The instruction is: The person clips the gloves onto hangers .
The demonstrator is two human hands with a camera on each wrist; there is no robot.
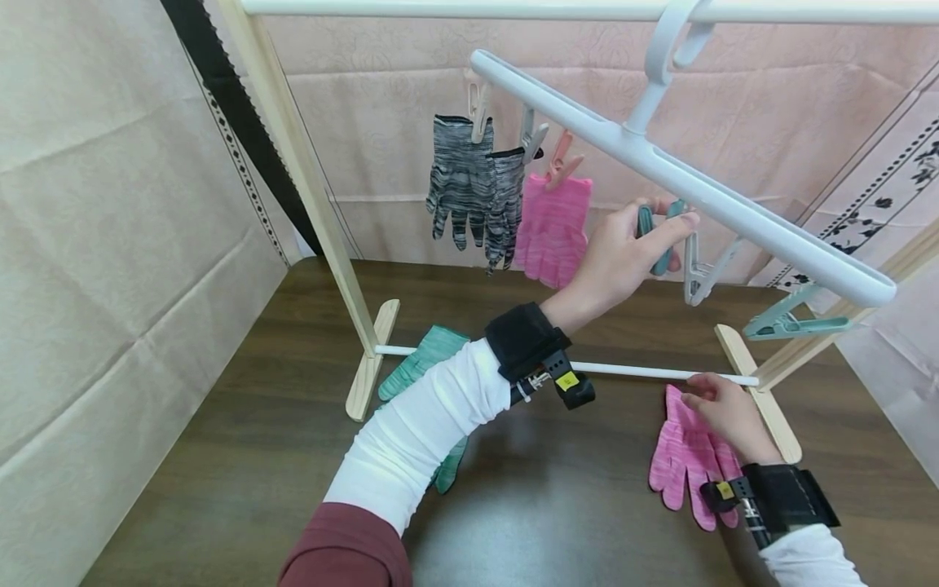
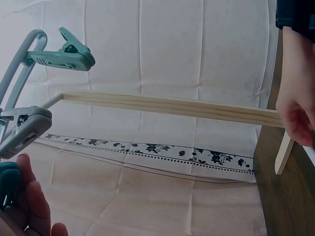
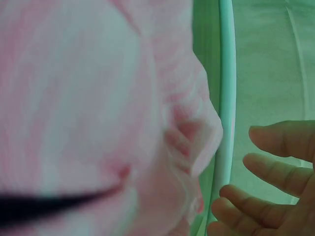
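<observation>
A white hanger bar (image 1: 660,171) with clothespins hangs from the top rail of a wooden rack (image 1: 308,163). My left hand (image 1: 660,228) is raised under the bar and pinches a teal clothespin (image 1: 663,261), also seen low at the left edge (image 2: 7,184) in the left wrist view. Two grey striped gloves (image 1: 469,191) and a pink glove (image 1: 553,224) hang pegged behind it. My right hand (image 1: 704,399) rests at the cuff of a second pink glove (image 1: 685,456) lying on the table. Its fingers (image 3: 275,167) are loosely curved beside the glove (image 3: 88,98).
A teal glove (image 1: 421,363) lies on the dark wooden table (image 1: 257,456), partly under my left sleeve. A grey clothespin (image 1: 700,273) and a teal one (image 1: 788,322) hang free on the bar. The rack's thin white rod (image 1: 631,371) runs low between its feet.
</observation>
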